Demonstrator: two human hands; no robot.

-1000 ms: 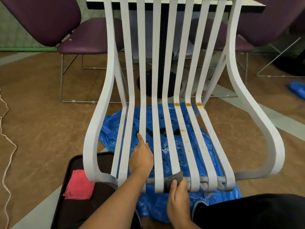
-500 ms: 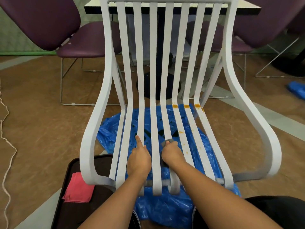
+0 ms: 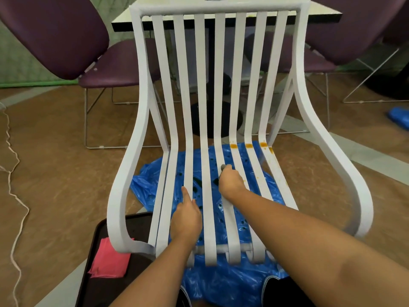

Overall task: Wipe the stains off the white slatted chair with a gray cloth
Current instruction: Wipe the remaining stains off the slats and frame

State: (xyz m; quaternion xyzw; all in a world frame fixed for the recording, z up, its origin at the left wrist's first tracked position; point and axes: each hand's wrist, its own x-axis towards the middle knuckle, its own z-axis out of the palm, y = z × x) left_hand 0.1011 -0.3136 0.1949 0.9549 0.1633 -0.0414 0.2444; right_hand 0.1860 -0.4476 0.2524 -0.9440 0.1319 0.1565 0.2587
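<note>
One gray cloth (image 3: 223, 166), mostly hidden, right hand (image 3: 230, 182) gripping

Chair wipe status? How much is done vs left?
Done, apparently: the left slats of the white slatted chair show no stains. In hand: the right hand grips the gray cloth on a middle seat slat; the left hand rests on a slat beside it. Left: orange stains across the three right slats at the seat bend, unwiped.
</note>
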